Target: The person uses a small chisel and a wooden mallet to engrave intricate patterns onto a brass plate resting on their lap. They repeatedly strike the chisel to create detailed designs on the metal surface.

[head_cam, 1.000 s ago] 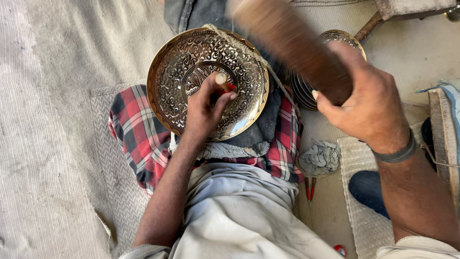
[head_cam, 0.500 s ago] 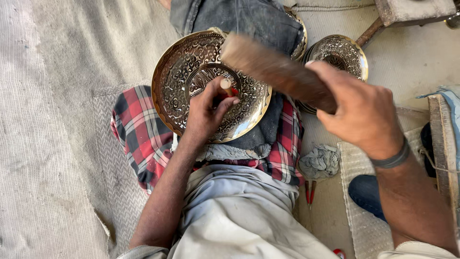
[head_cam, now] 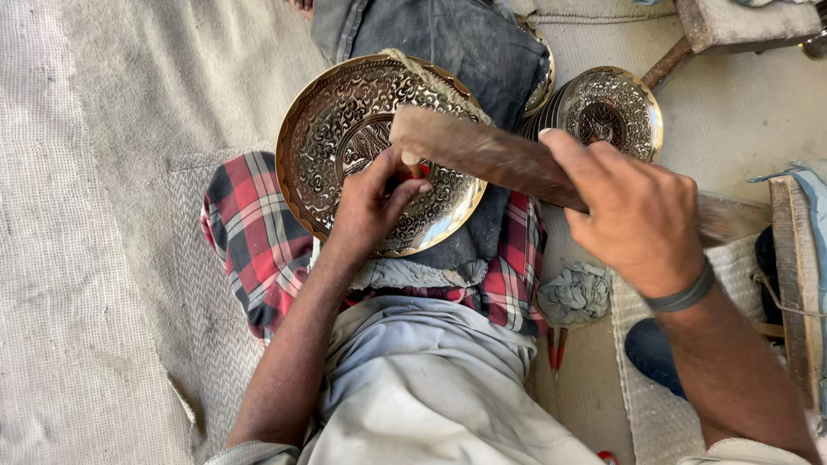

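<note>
Lowered onto the punch pinched by the left hand, the right hand grips the mallet.

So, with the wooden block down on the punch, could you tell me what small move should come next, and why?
Probably lift the wooden block in the right hand slightly for another tap: the left hand holds the small punch upright on the engraved brass plate, and the block's end sits right at its top.

Single head-worn view, looking steeply down, close over the person's lap and the floor; no second view.
</note>
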